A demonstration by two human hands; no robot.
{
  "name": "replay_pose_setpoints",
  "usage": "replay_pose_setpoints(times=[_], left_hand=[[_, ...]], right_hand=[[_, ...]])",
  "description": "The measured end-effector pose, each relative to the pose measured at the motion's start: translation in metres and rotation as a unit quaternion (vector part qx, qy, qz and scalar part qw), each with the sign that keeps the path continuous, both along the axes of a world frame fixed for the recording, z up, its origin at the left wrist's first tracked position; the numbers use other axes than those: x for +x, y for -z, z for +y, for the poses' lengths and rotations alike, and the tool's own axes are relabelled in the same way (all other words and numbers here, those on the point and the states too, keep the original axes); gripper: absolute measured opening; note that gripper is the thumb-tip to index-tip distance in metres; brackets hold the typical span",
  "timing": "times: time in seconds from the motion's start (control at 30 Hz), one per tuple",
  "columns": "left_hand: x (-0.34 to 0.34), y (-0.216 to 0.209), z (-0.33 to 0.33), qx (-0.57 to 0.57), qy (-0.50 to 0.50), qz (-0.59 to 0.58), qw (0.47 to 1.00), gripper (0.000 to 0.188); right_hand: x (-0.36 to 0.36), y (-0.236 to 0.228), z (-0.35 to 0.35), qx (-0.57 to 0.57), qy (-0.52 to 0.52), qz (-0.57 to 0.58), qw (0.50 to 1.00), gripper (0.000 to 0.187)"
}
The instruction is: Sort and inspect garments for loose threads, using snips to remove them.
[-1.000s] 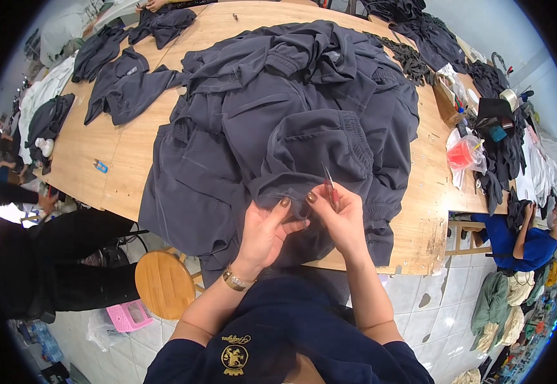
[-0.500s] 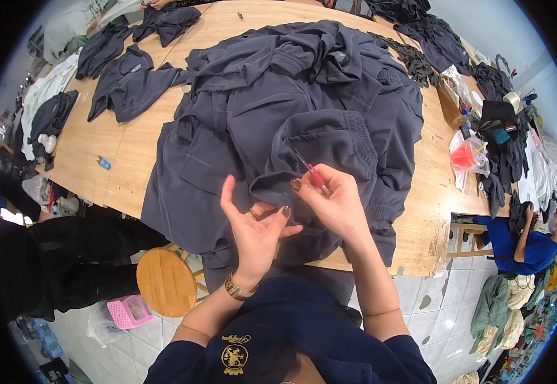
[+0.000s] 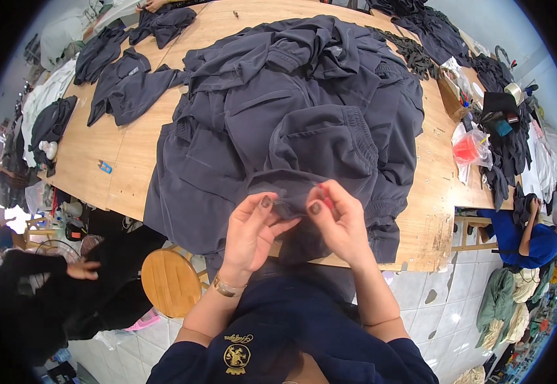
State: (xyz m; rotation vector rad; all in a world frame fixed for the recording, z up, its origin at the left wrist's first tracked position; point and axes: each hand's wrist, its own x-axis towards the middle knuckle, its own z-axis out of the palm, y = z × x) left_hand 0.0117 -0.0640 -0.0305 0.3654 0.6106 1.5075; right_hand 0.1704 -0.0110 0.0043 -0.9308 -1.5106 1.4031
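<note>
A big heap of dark grey garments (image 3: 259, 121) covers the middle of the table in front of me. The nearest piece has a gathered elastic edge (image 3: 362, 137). My left hand (image 3: 253, 227) pinches the lifted fabric edge (image 3: 282, 182) of this garment between thumb and fingers. My right hand (image 3: 339, 221) is closed around a small red-handled tool (image 3: 323, 194), right beside that same edge. The tool is blurred, and its tip cannot be made out against the cloth. Whether my right fingers also grip fabric is unclear.
Beneath the heap is a wooden table (image 3: 432, 211). A small blue object (image 3: 104, 166) lies to the left, past more dark garments (image 3: 128, 89). At right is a bagged red drink (image 3: 467, 150). A round stool (image 3: 171, 281) stands near a person in black (image 3: 93, 281); someone in blue (image 3: 522, 237) sits right.
My left hand, fingers spread before, has closed on the fabric edge. My right hand has come down slightly with the red-handled tool. The person in black at left has shifted, and a hand now shows.
</note>
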Motion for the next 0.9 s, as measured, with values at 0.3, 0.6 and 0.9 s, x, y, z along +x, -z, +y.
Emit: replay_pose_setpoints(times=[0.3,0.6,0.9], left_hand=[[-0.007,-0.007,-0.004,-0.026,0.04,-0.116,0.992,0.017],[-0.005,-0.003,-0.008,-0.004,0.034,-0.078,0.996,0.018],[-0.002,-0.001,-0.009,0.004,0.03,-0.066,0.997,0.018]], right_hand=[[0.01,0.014,-0.008,0.195,0.052,-0.259,0.944,0.028],[0.007,0.017,-0.018,0.295,0.064,-0.348,0.888,0.03],[0.006,0.014,-0.019,0.329,0.092,-0.36,0.868,0.03]])
